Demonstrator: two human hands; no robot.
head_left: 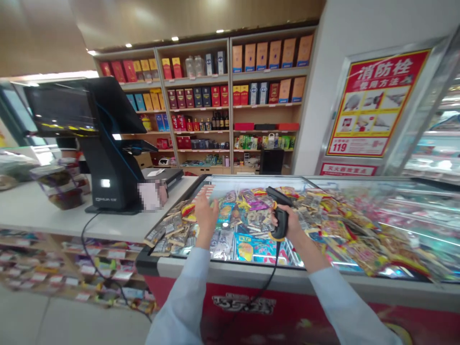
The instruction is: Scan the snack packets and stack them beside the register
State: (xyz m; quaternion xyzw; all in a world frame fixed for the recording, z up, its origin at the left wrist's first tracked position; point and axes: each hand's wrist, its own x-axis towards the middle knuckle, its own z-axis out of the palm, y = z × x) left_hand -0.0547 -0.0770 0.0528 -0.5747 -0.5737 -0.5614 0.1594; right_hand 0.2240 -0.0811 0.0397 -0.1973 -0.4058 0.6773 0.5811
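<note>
My right hand (292, 221) is wrapped round the grip of a black and yellow handheld barcode scanner (282, 223), its head tilted up to the left. A black cable (273, 278) hangs from the scanner's base down past the freezer's front. My left hand (206, 214) is empty, with fingers stretched forward and thumb apart, over the left part of a chest freezer (247, 270). Below both hands are many snack packets, among them a blue packet (247, 247) and a purple packet (254, 200). I cannot tell whether my left fingertips touch anything.
A black checkout terminal (115, 163) stands on the white counter (46, 223) to the left, beside stacked plastic tubs (63, 189). Shelves of boxed goods (196, 98) line the back. A red and yellow poster (381, 103) hangs at right. A cable (84, 244) droops over the counter's front.
</note>
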